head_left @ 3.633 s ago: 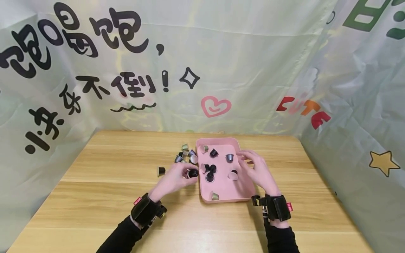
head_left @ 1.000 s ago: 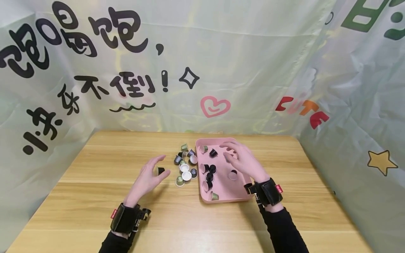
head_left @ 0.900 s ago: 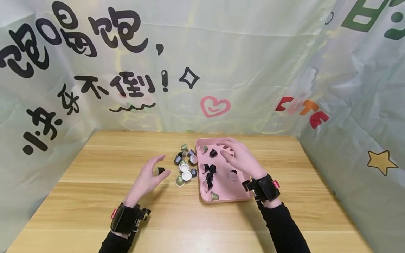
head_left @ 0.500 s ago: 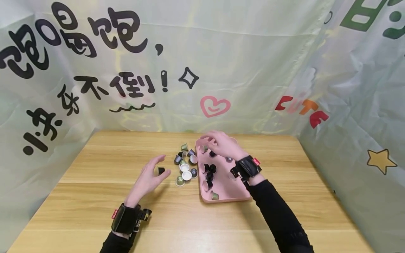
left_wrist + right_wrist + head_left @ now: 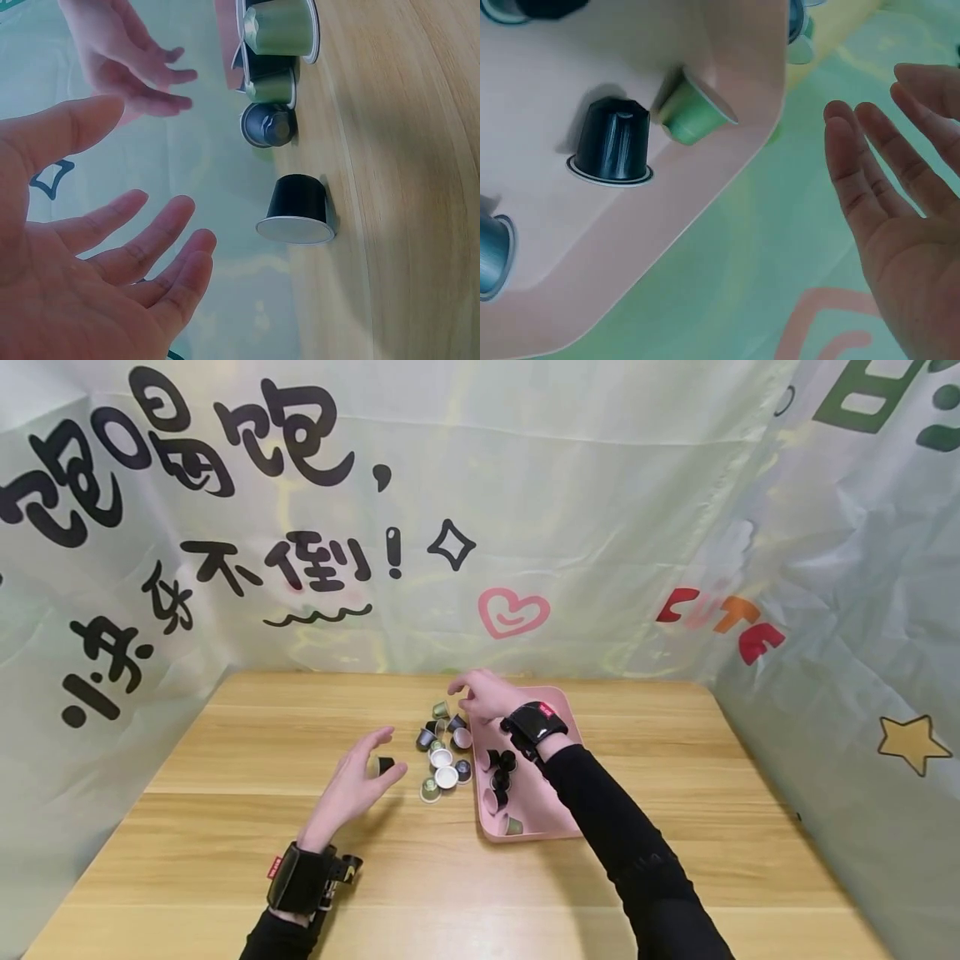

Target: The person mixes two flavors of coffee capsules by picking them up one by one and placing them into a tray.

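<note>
My left hand [image 5: 352, 785] hovers over the table with fingers spread and nothing in it. A single black coffee capsule [image 5: 300, 206] lies just beyond its fingers. My right hand [image 5: 487, 695] reaches across the far left corner of the pink tray [image 5: 536, 810], fingers loosely bent and holding nothing. Its fingertips are above a green capsule [image 5: 440, 710] at the back of the loose pile. In the right wrist view, a black capsule [image 5: 615, 142] and a green capsule [image 5: 694, 109] sit inside the tray; my right arm hides part of the tray from the head view.
Between the left hand and the tray lies a pile of several capsules, among them a white-lidded capsule [image 5: 446, 777] and a green capsule [image 5: 430, 790]. More black capsules [image 5: 501, 778] sit along the tray's left side. A printed curtain [image 5: 600, 527] hangs behind the table.
My right hand has swept left across the tray to its far left corner. Earlier the left hand held a black capsule; it has since let go and drawn back left, and the tray's front left holds another black one.
</note>
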The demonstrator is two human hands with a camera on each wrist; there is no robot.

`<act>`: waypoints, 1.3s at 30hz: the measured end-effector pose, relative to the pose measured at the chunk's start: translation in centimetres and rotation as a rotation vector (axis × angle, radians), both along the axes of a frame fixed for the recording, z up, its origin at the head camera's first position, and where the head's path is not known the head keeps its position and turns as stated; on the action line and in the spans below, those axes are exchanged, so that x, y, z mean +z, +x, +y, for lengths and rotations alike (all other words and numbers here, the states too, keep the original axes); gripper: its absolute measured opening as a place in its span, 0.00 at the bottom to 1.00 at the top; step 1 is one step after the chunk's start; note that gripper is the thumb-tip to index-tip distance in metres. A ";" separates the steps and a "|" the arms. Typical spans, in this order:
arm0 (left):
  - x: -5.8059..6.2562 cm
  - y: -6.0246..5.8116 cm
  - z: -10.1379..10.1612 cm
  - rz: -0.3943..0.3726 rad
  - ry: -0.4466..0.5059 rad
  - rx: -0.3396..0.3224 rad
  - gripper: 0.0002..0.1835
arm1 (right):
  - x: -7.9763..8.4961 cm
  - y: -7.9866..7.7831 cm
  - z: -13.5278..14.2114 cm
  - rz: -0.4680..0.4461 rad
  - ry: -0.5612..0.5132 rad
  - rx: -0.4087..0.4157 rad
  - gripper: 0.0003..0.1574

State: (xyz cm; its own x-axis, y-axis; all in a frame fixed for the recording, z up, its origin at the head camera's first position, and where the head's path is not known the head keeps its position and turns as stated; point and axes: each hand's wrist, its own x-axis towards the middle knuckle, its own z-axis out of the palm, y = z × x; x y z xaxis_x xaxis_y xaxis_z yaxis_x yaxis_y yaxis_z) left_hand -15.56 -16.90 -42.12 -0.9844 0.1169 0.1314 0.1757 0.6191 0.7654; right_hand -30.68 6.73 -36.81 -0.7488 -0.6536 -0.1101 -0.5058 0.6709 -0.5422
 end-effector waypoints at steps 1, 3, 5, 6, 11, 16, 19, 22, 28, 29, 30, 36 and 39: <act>0.0 0.0 0.0 -0.001 0.001 -0.001 0.36 | 0.0 -0.1 -0.3 0.008 0.020 -0.005 0.23; 0.1 0.0 0.1 -0.003 0.001 -0.002 0.36 | -0.1 -0.4 -0.8 0.018 0.056 -0.011 0.23; 0.2 0.0 0.1 -0.002 -0.001 -0.002 0.36 | -0.3 -0.8 -1.3 0.052 0.106 -0.005 0.22; 0.2 0.0 0.2 -0.001 -0.002 -0.002 0.36 | -0.3 -1.0 -1.6 0.075 0.132 0.004 0.22; 0.1 0.1 0.2 -0.002 -0.003 -0.001 0.36 | -0.8 -1.8 -3.1 0.128 0.210 0.027 0.22; 0.1 0.1 0.1 -0.002 -0.010 -0.002 0.36 | -1.3 -2.2 -4.6 0.115 0.261 0.021 0.21; 0.1 0.1 0.0 -0.001 -0.009 0.001 0.36 | -1.7 -2.3 -5.3 0.142 0.312 0.033 0.21; 0.1 0.1 -0.1 0.001 -0.005 0.002 0.36 | -2.2 -2.5 -5.8 0.184 0.345 0.047 0.20; 0.1 0.0 -0.2 0.010 -0.005 -0.001 0.36 | -3.6 -3.4 -6.4 0.202 0.383 0.035 0.19; 0.1 0.0 -0.2 0.008 -0.004 -0.001 0.37 | -3.9 -3.4 -6.4 0.188 0.385 0.020 0.20; 0.1 0.0 -0.2 0.007 -0.005 -0.001 0.37 | -4.1 -3.5 -6.5 0.176 0.386 0.005 0.20; 0.2 0.1 -0.2 -0.006 -0.007 -0.001 0.37 | -4.7 -3.2 -6.8 0.140 0.394 -0.044 0.20; 0.2 0.1 -0.2 -0.010 -0.009 -0.002 0.37 | -4.7 -3.2 -6.7 0.166 0.388 -0.015 0.21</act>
